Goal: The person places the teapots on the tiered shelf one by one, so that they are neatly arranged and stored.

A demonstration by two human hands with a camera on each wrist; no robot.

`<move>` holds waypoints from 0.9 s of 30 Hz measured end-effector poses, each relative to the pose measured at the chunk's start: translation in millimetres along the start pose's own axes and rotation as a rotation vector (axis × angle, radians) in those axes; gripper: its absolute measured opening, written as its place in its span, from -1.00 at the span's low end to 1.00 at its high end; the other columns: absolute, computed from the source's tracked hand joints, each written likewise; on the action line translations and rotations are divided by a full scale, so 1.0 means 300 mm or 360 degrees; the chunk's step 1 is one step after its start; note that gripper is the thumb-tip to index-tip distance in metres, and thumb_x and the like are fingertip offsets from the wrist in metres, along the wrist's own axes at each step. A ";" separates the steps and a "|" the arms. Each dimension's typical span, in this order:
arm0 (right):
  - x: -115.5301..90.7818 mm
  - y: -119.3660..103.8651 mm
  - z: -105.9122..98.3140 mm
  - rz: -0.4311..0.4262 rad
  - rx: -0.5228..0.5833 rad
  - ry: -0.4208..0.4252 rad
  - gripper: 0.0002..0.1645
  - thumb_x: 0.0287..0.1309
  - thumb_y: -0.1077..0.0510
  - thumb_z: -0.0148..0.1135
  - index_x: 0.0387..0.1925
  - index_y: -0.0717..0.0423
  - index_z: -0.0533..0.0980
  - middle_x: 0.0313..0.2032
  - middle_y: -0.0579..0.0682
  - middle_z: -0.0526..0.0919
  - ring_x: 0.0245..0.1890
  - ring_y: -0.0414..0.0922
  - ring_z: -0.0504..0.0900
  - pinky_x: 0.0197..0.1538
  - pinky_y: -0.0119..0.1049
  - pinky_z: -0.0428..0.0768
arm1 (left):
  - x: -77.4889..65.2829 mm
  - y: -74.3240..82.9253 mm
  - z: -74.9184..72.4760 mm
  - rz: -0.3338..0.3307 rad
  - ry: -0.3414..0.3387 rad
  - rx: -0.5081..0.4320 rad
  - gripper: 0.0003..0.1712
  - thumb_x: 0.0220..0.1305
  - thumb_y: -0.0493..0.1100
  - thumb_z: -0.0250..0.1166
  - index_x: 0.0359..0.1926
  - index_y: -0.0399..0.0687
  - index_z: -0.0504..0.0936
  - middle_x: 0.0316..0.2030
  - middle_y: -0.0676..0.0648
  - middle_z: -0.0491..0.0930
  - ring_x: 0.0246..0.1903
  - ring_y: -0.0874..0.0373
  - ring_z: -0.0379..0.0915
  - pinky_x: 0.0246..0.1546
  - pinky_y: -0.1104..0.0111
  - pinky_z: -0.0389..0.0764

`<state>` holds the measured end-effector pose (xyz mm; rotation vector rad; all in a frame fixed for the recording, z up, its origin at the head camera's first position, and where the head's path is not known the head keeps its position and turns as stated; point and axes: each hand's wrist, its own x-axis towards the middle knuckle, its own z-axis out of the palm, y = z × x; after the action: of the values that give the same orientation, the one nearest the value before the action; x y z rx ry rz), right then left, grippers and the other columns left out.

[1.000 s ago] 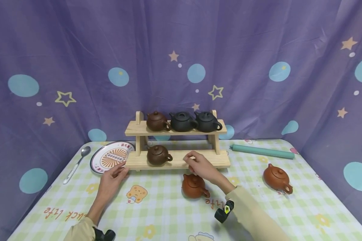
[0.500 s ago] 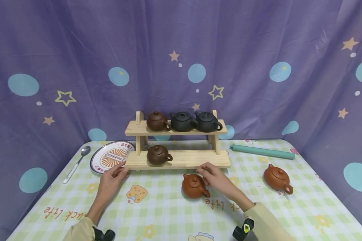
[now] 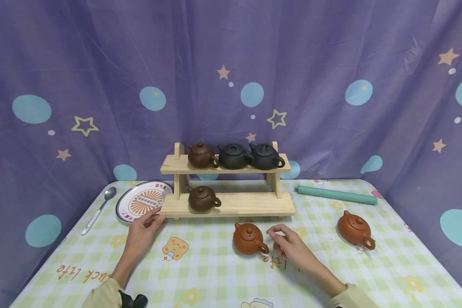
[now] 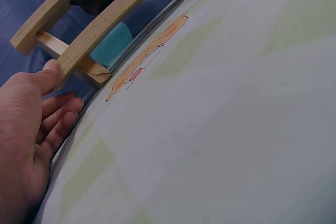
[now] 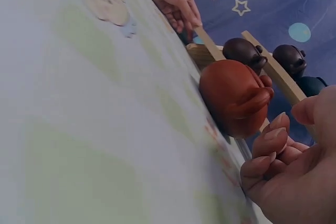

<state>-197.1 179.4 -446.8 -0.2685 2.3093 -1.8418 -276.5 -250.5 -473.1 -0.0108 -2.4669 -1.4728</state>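
A two-tier wooden display shelf (image 3: 250,204) holds several teapots. My left hand (image 3: 143,231) is at the left end of its lower board, pinching the front corner; in the left wrist view the thumb (image 4: 50,72) lies against the board's end and the other fingers hang loosely below. My right hand (image 3: 292,248) holds nothing, its fingers loosely bent, just right of an orange-brown clay teapot (image 3: 247,239) on the tablecloth in front of the shelf. That teapot's handle points toward the right hand. A dark brown teapot (image 3: 202,199) sits on the lower board's left part.
The upper board bears a brown teapot (image 3: 201,156) and two black teapots (image 3: 235,157). Another orange-brown teapot (image 3: 355,229) stands at right, a green roll (image 3: 336,194) behind it. A patterned plate (image 3: 132,201) and a spoon (image 3: 98,210) lie at left.
My right hand has drawn back from above the lower board, past the orange-brown teapot, to the right and toward me. The left hand and the teapots have stayed put.
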 end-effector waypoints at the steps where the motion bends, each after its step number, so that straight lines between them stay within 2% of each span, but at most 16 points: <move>1: -0.009 0.004 -0.001 0.0011 0.0013 -0.0007 -0.55 0.62 0.03 0.01 0.17 0.37 0.41 -0.61 -0.04 0.41 -0.63 -0.23 0.29 -0.56 -0.47 0.28 | -0.001 0.000 0.000 0.0000 -0.0002 0.0001 -0.46 0.52 -0.09 0.28 0.36 -0.30 0.49 0.06 -0.34 0.68 -0.21 0.26 0.70 -0.14 0.61 0.65; 8: -0.064 0.019 0.006 -0.0008 -0.0012 -0.0106 -0.54 0.63 -0.02 0.00 0.17 0.34 0.39 -0.62 -0.08 0.39 -0.63 -0.26 0.30 -0.56 -0.48 0.33 | -0.004 0.008 -0.002 -0.0016 -0.0010 0.0027 -0.44 0.53 -0.06 0.27 0.38 -0.29 0.49 0.06 -0.32 0.68 -0.21 0.28 0.70 -0.14 0.64 0.62; 12: -0.083 0.023 0.020 -0.0054 -0.0030 -0.0169 -0.55 0.63 -0.02 0.00 0.16 0.32 0.39 -0.63 -0.10 0.37 -0.65 -0.28 0.28 -0.59 -0.49 0.29 | -0.006 0.013 -0.005 -0.0034 -0.0027 0.0017 -0.42 0.53 -0.04 0.27 0.39 -0.29 0.48 0.08 -0.33 0.67 -0.21 0.28 0.70 -0.12 0.65 0.61; 19: -0.095 0.023 0.034 -0.0087 -0.0012 -0.0227 -0.53 0.63 -0.01 -0.01 0.17 0.37 0.37 -0.63 -0.12 0.39 -0.68 -0.31 0.23 -0.61 -0.49 0.19 | -0.003 0.010 -0.002 -0.0035 -0.0023 0.0006 -0.43 0.53 -0.04 0.27 0.38 -0.29 0.48 0.08 -0.34 0.67 -0.21 0.27 0.71 -0.12 0.63 0.62; 27: -0.087 0.018 0.039 -0.0129 -0.0057 -0.0240 -0.55 0.64 0.01 -0.01 0.16 0.36 0.44 -0.63 -0.13 0.40 -0.68 -0.32 0.24 -0.61 -0.49 0.21 | -0.004 0.009 -0.004 -0.0045 -0.0019 0.0029 -0.43 0.53 -0.06 0.27 0.38 -0.29 0.48 0.08 -0.34 0.67 -0.20 0.28 0.70 -0.12 0.65 0.61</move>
<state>-169.1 175.9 -454.0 -0.4950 2.2610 -1.7513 -274.9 -250.1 -470.5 0.0184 -2.4997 -1.4660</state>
